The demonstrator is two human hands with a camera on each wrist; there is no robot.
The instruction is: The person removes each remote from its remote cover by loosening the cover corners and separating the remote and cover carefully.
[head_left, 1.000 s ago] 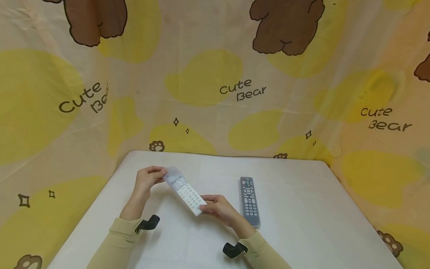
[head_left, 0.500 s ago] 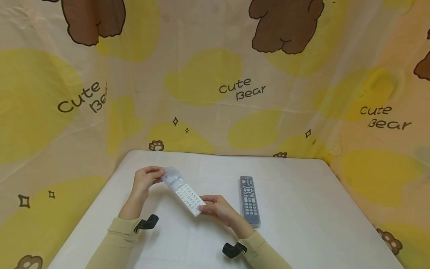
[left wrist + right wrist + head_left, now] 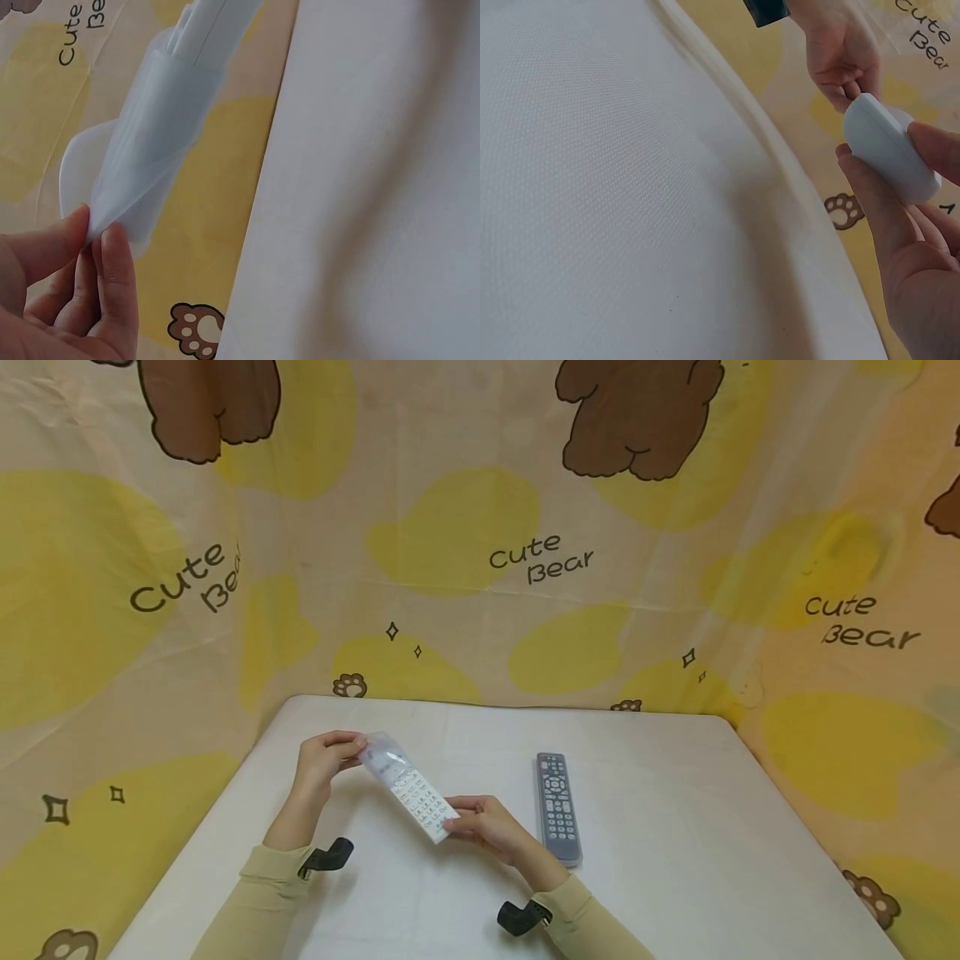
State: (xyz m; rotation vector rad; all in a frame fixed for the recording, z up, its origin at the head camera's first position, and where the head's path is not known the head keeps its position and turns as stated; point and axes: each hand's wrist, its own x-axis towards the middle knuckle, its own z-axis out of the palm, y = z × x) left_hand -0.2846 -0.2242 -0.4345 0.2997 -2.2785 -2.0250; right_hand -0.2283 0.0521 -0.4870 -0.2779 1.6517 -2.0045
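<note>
A white remote control is held aslant above the table, its buttons facing up. Over its far half lies a clear plastic sleeve. My left hand pinches the loose end of that sleeve between thumb and fingertips; in the left wrist view the sleeve narrows to a twisted corner at the fingers. My right hand grips the remote's bare near end, thumb on top and fingers beneath. From the right wrist view, the rounded end of the remote sits between thumb and fingers.
A grey remote control in a clear cover lies on the white table, just right of my right hand. Behind the table hangs a yellow bear-print cloth. Black wrist cameras are strapped over both sleeves.
Both hands and the white remote have shifted very slightly left since the first frame. The grips and the sleeve's place on the remote look the same.
</note>
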